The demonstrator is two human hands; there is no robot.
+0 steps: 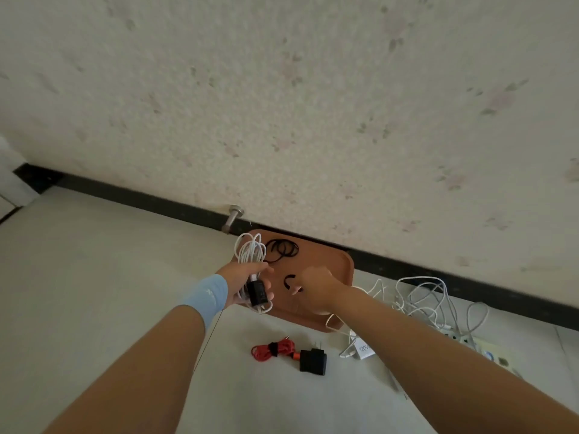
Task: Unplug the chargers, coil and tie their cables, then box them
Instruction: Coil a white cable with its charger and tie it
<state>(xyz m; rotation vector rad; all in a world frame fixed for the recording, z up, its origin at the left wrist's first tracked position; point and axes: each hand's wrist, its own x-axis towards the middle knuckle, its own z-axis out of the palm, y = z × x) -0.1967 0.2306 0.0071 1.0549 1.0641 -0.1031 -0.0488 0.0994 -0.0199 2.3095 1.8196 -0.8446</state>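
My left hand grips a black charger together with its coiled white cable, held over the left edge of a brown tray. My right hand is over the tray and pinches a black band. Several more black bands lie at the back of the tray. On the floor in front lies a black charger whose red cable is coiled and tied. A white charger lies to the right.
A tangle of white cables runs to a white power strip at the right, by the wall. A metal door stop sticks out of the dark skirting board behind the tray. The wall is close ahead.
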